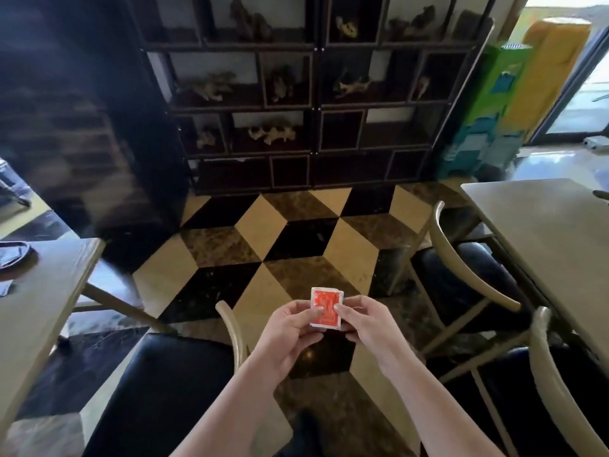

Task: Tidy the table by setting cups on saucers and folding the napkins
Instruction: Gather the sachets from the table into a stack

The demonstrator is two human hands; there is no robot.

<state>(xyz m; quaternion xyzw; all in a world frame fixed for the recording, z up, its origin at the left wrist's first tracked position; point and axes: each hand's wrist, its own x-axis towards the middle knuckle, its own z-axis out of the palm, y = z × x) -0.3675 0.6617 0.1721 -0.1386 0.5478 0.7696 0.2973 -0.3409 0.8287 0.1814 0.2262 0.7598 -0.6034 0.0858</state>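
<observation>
Step in hand: we judge this to be the napkin part of the task; we hold a small red, white-edged folded square napkin (326,308) up in the air between the two tables, not on either one.
Left hand (290,328): curled around the napkin's left edge, thumb pressed on the red face, the other fingers behind it.
Right hand (362,324): pinching the napkin's right edge, thumb on the front, fingers tucked behind.
Napkin and fingers: it stands upright between both hands, its top half clear above the thumbs, its lower corners hidden in our grip; whether it is paper or a wrapped pack we cannot tell.
Where it sits in the scene: over the chequered marble floor (263,232), just beyond the black-cushioned wooden chair (164,384) near us.
Tables: a pale wooden table (43,308) lies to the left, another pale table (553,232) to the right; no cups or saucers are clearly visible.
Next move: probably carrying the napkin to one table and laying it flat, keeping the fold pressed closed.
</observation>
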